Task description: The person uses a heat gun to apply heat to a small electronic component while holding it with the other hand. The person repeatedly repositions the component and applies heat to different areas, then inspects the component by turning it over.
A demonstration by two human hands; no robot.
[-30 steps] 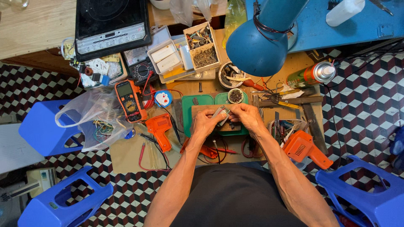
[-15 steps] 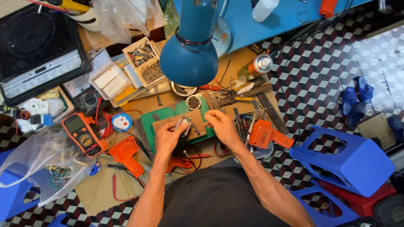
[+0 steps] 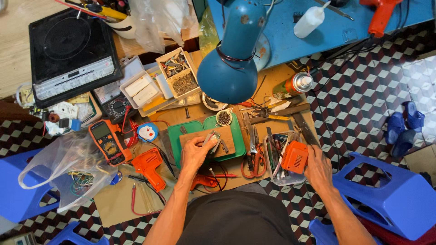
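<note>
My left hand [image 3: 196, 153] rests on a brown wooden block [image 3: 225, 138] that lies on a green tray [image 3: 238, 140], and its fingers pinch a small grey metal part [image 3: 210, 137]. My right hand [image 3: 318, 169] has closed around the orange soldering gun [image 3: 295, 157] at the right edge of the work mat, beside a clear tub of hand tools [image 3: 277, 174]. A small round tin [image 3: 223, 118] sits at the tray's top edge.
A blue desk lamp [image 3: 229, 72] hangs over the middle. An orange multimeter [image 3: 107, 142], a second orange gun-shaped tool [image 3: 150, 167] and a plastic bag [image 3: 63, 170] lie left. Scissors [image 3: 253, 159], a spray can [image 3: 294, 84], an induction cooker [image 3: 70, 54] and blue stools [image 3: 390, 195] surround.
My right hand left the wooden block and moved right onto the orange soldering gun. My left hand stays on the block. The camera view shifted and tilted.
</note>
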